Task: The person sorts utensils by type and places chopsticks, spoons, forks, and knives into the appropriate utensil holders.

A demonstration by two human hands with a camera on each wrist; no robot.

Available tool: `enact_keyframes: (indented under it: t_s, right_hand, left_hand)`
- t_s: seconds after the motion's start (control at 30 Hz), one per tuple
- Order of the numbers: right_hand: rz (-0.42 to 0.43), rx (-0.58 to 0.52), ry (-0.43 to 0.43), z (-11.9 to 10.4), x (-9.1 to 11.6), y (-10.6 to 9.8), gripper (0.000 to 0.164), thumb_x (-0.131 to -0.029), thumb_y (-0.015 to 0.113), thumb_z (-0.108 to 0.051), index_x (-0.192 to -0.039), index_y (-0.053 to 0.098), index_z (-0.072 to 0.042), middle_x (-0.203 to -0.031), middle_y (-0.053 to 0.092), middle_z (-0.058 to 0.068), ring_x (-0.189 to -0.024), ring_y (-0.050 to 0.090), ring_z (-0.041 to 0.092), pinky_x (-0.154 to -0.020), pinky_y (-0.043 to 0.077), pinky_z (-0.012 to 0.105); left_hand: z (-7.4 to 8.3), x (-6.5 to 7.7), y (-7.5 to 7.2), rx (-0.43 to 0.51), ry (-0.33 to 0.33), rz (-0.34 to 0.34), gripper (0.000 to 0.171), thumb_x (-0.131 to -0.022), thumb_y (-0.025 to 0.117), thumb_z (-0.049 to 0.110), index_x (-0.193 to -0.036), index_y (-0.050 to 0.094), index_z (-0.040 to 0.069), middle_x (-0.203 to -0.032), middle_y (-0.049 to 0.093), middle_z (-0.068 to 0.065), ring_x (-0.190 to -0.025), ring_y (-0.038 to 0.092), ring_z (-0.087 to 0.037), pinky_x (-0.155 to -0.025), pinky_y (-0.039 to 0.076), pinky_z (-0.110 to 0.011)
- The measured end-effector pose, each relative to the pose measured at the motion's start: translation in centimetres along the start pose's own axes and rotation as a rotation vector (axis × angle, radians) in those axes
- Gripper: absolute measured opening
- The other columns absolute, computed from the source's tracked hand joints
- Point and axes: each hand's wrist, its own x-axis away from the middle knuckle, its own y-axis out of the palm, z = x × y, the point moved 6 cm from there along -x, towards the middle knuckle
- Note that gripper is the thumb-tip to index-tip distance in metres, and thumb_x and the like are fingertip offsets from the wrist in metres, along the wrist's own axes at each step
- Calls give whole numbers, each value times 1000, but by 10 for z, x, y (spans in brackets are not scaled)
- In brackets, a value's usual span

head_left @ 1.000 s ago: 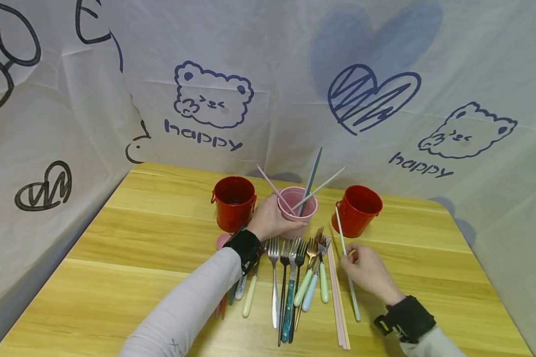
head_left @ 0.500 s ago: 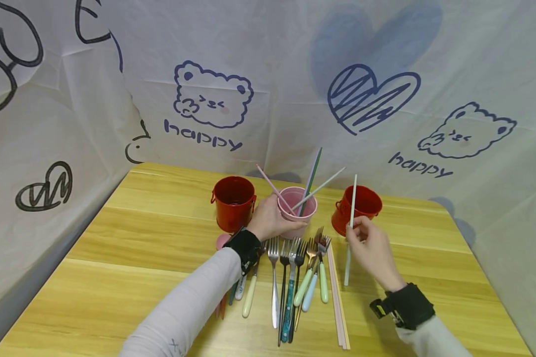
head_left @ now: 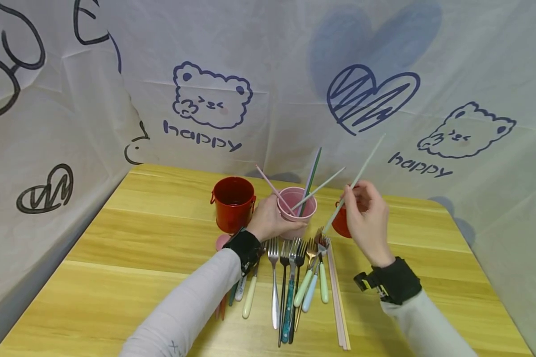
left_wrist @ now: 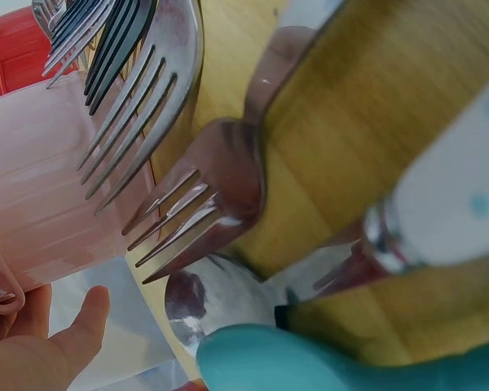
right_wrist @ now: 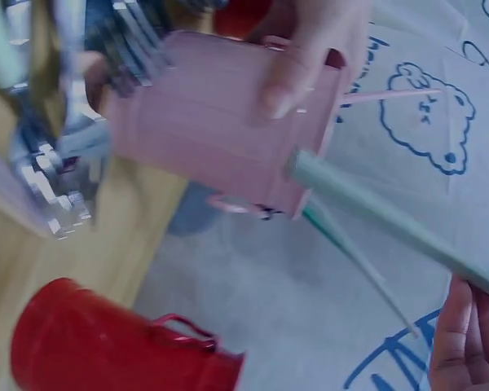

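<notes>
The left hand (head_left: 272, 219) is wrapped around a pale-pink round bucket (right_wrist: 204, 114) on the yellow wooden counter (head_left: 138, 248); the right hand (head_left: 368, 220) pinches a slender pale-green chopstick (head_left: 366, 164), tilted in the air, before a glossy red bucket (head_left: 341, 225).

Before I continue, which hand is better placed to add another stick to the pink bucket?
Likely the right hand: it holds a pale green stick close to the pink bucket. The left hand is occupied, gripping the bucket's side.
</notes>
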Motion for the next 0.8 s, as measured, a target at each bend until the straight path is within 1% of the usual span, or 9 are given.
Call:
enact_keyframes:
  t_s: [0.07,0.2,0.27,0.33,0.43,0.53,0.6,0.7,0.8]
  right_hand:
    - [43,-25,-19,-6,-5,0,9,-91,54,6,-95,55,14,-76,60,26,-62,54,0,-59,45,10]
    - [117,-78,-50,-8,-10,2,10,-90,55,6,-96,56,13,-78,60,27,-64,56,1,-63,47,11]
    - [123,-90,-54,-10,-12,5,10,-89,56,7,-95,56,14,-78,61,27,-66,57,1,-65,49,12]
    - [114,-97,-51,-7,-13,9,10,-89,57,6,-95,57,14,-78,62,27,-66,58,1,-64,49,12]
    - [81,-83,-26,4,-12,17,10,-88,58,6,-95,57,14,-78,63,26,-65,59,6,-63,50,13]
    - [46,-50,30,25,-9,25,11,-89,60,1,-97,60,9,-79,64,21,-63,61,17,-62,49,12]
    - [8,-13,77,39,-7,30,13,-90,60,-4,-98,62,6,-79,66,18,-63,63,24,-61,49,12]
    - [-85,90,155,56,-3,39,15,-91,62,-12,-95,66,2,-76,68,13,-61,64,23,-55,49,16]
    - [-189,198,225,68,1,47,20,-90,64,-20,-92,68,-1,-74,68,11,-59,64,19,-51,50,27]
  left_hand:
    - [0,0,0,-4,3,0,85,-63,84,45,-132,46,12,-121,61,-5,-110,57,-21,-92,48,-35]
    - [-1,0,0,-7,7,-2,86,-62,84,46,-132,46,12,-120,61,-4,-109,57,-20,-92,49,-35]
    - [-1,0,0,-2,2,-6,86,-62,84,46,-132,46,12,-121,61,-4,-109,56,-19,-92,48,-35]
    - [-1,0,0,1,-1,-8,86,-62,84,46,-132,46,12,-120,61,-4,-109,56,-19,-93,48,-35]
    - [-1,0,0,4,-10,-8,86,-63,84,45,-132,46,13,-121,61,-3,-109,56,-18,-93,48,-34]
    - [-1,0,0,-2,-14,-1,87,-62,85,45,-133,45,12,-122,61,-4,-110,56,-19,-93,48,-34]
    - [-1,0,0,-4,-15,4,88,-62,85,45,-133,45,12,-122,60,-4,-110,56,-19,-93,48,-34]
    - [-1,0,0,6,-19,6,88,-62,85,45,-133,45,12,-123,60,-5,-110,56,-20,-93,48,-35]
    - [-2,0,0,19,-16,3,87,-63,85,45,-133,44,12,-123,60,-7,-111,56,-21,-93,48,-36]
